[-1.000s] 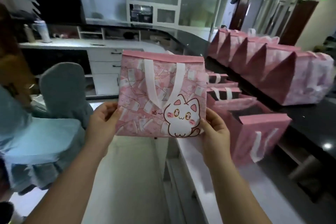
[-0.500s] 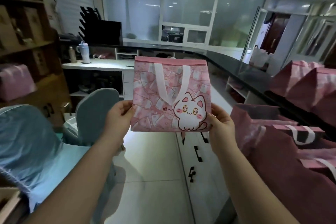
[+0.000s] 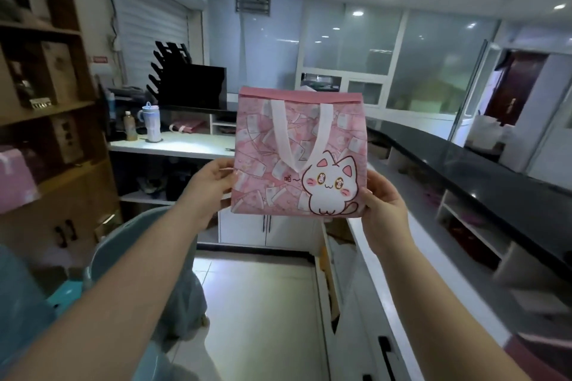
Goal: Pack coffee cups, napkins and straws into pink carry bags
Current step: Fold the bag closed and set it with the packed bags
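Observation:
A pink carry bag [image 3: 269, 170] with a white cat print and white handles hangs flat in the air in front of me, held up at chest height. My left hand [image 3: 205, 187] grips its lower left edge. My right hand [image 3: 383, 210] grips its lower right edge. The bag's mouth is at the top and what is inside it is hidden. No cups, napkins or straws show.
A white worktop [image 3: 387, 272] runs along the right below a black counter [image 3: 483, 170]. A white desk [image 3: 173, 144] at the back carries a tumbler [image 3: 152, 122] and a bottle [image 3: 130, 127]. Wooden shelves [image 3: 46, 120] stand left, blue chairs [image 3: 130, 257] below.
My view has swung left, away from the rows of pink bags on the counter toward the back desk. Both hands still hold the same bag, now raised a little higher.

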